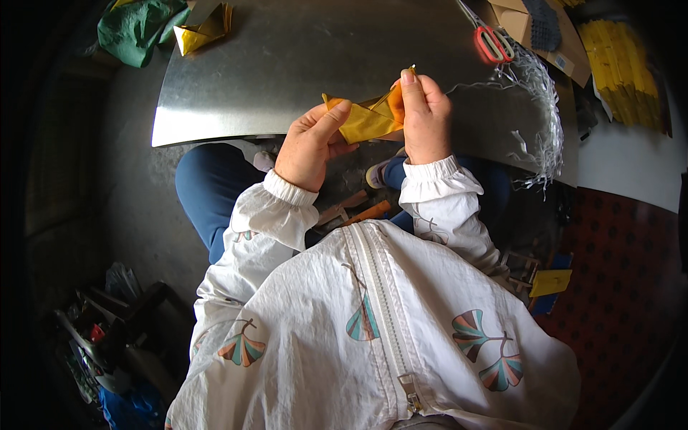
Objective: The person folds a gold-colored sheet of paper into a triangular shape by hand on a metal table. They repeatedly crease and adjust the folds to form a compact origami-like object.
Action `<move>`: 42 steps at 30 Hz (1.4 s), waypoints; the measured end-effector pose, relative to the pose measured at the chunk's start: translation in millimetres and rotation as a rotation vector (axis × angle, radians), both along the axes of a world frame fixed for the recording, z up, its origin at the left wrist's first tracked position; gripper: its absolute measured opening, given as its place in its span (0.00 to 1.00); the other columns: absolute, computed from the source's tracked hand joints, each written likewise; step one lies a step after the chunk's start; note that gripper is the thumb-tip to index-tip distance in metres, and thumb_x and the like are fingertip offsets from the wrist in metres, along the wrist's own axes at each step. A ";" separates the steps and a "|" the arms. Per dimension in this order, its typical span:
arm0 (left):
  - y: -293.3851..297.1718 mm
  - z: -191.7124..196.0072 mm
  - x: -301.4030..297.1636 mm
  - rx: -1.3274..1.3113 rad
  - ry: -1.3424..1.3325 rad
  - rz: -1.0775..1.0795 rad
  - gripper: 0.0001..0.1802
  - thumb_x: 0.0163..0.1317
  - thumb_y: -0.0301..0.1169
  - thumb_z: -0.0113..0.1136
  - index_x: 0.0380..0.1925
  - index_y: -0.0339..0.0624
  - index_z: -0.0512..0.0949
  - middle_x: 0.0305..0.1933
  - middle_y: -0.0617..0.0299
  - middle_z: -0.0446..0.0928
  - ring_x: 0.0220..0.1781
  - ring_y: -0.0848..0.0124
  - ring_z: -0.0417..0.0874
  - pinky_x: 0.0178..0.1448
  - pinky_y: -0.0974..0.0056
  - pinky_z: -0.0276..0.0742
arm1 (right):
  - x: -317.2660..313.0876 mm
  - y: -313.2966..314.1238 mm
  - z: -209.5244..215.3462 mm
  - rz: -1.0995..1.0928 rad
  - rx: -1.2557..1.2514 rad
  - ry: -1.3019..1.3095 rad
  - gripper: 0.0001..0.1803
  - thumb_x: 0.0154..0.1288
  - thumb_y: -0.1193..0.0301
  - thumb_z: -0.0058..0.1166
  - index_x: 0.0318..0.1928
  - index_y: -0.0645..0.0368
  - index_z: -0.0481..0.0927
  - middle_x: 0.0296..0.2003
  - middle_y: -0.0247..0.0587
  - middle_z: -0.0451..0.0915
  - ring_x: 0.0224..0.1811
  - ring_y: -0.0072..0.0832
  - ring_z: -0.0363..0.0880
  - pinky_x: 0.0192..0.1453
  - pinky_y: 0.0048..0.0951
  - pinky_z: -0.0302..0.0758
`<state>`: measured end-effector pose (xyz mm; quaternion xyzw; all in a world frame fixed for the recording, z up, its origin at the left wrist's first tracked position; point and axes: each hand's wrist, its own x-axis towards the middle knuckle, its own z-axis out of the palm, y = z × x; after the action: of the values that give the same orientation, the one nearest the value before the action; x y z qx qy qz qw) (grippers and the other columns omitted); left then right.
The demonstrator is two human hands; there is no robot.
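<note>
Between my two hands is a folded gold paper ingot point(368, 123), held up over the near edge of the metal table. My left hand point(310, 143) pinches its left end, thumb on top and fingers underneath. On the other side, my right hand point(426, 115) grips the right end, with the thumb pressed near its raised tip. Some of the fingers are hidden behind the paper. Another folded gold paper ingot point(203, 30) rests at the table's far left corner, away from both hands.
The metal table point(287, 64) spans the space ahead. Red-handled scissors point(492, 44) lie at its far right beside a tangle of white plastic strings point(542, 107). Further right are a cardboard box point(566, 54) and stacked yellow paper strips point(622, 72). A green plastic bag point(134, 30) sits far left.
</note>
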<state>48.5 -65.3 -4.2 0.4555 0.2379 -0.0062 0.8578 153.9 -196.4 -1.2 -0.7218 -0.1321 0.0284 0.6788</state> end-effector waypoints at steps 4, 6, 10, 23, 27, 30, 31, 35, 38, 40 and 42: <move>3.5 -1.9 -0.3 0.070 -0.053 0.001 0.14 0.69 0.42 0.59 0.44 0.44 0.82 0.43 0.64 0.84 0.40 0.74 0.83 0.48 0.66 0.78 | 1.7 -1.9 -0.5 -0.018 -0.085 -0.084 0.17 0.72 0.64 0.51 0.29 0.64 0.78 0.18 0.35 0.76 0.20 0.21 0.71 0.25 0.26 0.68; 2.4 -4.4 -0.3 0.088 -0.069 0.034 0.14 0.69 0.41 0.59 0.42 0.43 0.83 0.40 0.65 0.84 0.37 0.76 0.82 0.47 0.67 0.77 | 0.9 -3.0 -1.4 -0.031 -0.164 -0.101 0.17 0.73 0.63 0.51 0.31 0.64 0.78 0.21 0.32 0.76 0.24 0.18 0.71 0.29 0.23 0.69; 0.5 -9.1 0.6 0.014 -0.081 0.066 0.13 0.67 0.41 0.61 0.39 0.42 0.84 0.34 0.68 0.82 0.32 0.79 0.78 0.44 0.70 0.75 | 0.4 -1.6 -5.2 -0.072 -0.253 -0.220 0.17 0.74 0.64 0.50 0.32 0.65 0.78 0.23 0.33 0.77 0.25 0.19 0.71 0.31 0.23 0.70; 19.9 -11.9 0.7 0.258 0.087 0.211 0.08 0.64 0.35 0.66 0.37 0.42 0.82 0.32 0.67 0.82 0.32 0.78 0.83 0.36 0.74 0.76 | 9.5 13.9 -23.9 -0.129 -0.455 -0.409 0.17 0.69 0.67 0.52 0.24 0.64 0.74 0.20 0.51 0.77 0.23 0.49 0.76 0.26 0.43 0.70; 16.6 -3.2 3.1 0.781 0.034 0.346 0.07 0.63 0.22 0.59 0.40 0.35 0.81 0.35 0.57 0.84 0.36 0.70 0.87 0.38 0.67 0.81 | 15.9 18.5 -28.6 -0.134 -0.573 -0.436 0.14 0.68 0.68 0.52 0.25 0.62 0.76 0.21 0.48 0.78 0.25 0.48 0.77 0.34 0.42 0.72; 1.7 -2.7 3.4 1.640 -0.393 0.300 0.12 0.58 0.20 0.59 0.42 0.37 0.81 0.41 0.56 0.84 0.45 0.63 0.86 0.45 0.61 0.80 | 21.3 21.0 -31.0 -0.147 -0.667 -0.456 0.14 0.68 0.66 0.52 0.26 0.61 0.78 0.22 0.46 0.80 0.26 0.45 0.78 0.45 0.43 0.71; -6.6 -6.0 4.1 1.718 -0.457 0.139 0.15 0.56 0.24 0.60 0.44 0.40 0.81 0.50 0.57 0.82 0.57 0.60 0.81 0.57 0.52 0.74 | 22.5 21.2 -31.9 -0.153 -0.692 -0.460 0.15 0.68 0.65 0.51 0.26 0.60 0.79 0.23 0.45 0.81 0.27 0.44 0.79 0.48 0.43 0.70; -26.1 -25.1 8.4 1.882 -0.232 -0.337 0.38 0.64 0.54 0.55 0.68 0.43 0.64 0.73 0.56 0.62 0.76 0.62 0.59 0.78 0.54 0.50 | 27.5 19.0 -33.5 -0.151 -0.819 -0.455 0.15 0.69 0.64 0.49 0.28 0.59 0.80 0.28 0.43 0.82 0.33 0.41 0.80 0.55 0.43 0.67; -27.0 -34.7 8.8 1.851 -0.259 -0.261 0.43 0.63 0.63 0.48 0.68 0.43 0.65 0.73 0.56 0.63 0.76 0.61 0.59 0.78 0.53 0.49 | 30.8 17.3 -32.5 -0.144 -0.863 -0.442 0.13 0.67 0.64 0.50 0.29 0.58 0.79 0.30 0.43 0.82 0.35 0.41 0.79 0.56 0.44 0.65; -26.9 -35.4 8.3 1.905 -0.203 -0.270 0.47 0.59 0.70 0.43 0.68 0.46 0.66 0.74 0.57 0.62 0.76 0.62 0.59 0.78 0.50 0.48 | 34.0 17.7 -30.5 -0.121 -0.831 -0.431 0.12 0.66 0.63 0.52 0.30 0.57 0.78 0.30 0.43 0.82 0.35 0.41 0.79 0.56 0.44 0.65; -29.2 -33.5 7.1 1.912 -0.179 -0.275 0.47 0.58 0.71 0.44 0.68 0.49 0.66 0.74 0.58 0.62 0.76 0.62 0.59 0.77 0.48 0.47 | 35.4 17.3 -28.9 -0.099 -0.873 -0.422 0.12 0.65 0.62 0.54 0.30 0.57 0.77 0.29 0.43 0.82 0.34 0.42 0.79 0.55 0.44 0.64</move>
<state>55.6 -94.4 -37.8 0.9831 0.0212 0.1244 0.1323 189.3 -179.1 -30.1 -0.9345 -0.2081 -0.0982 0.2715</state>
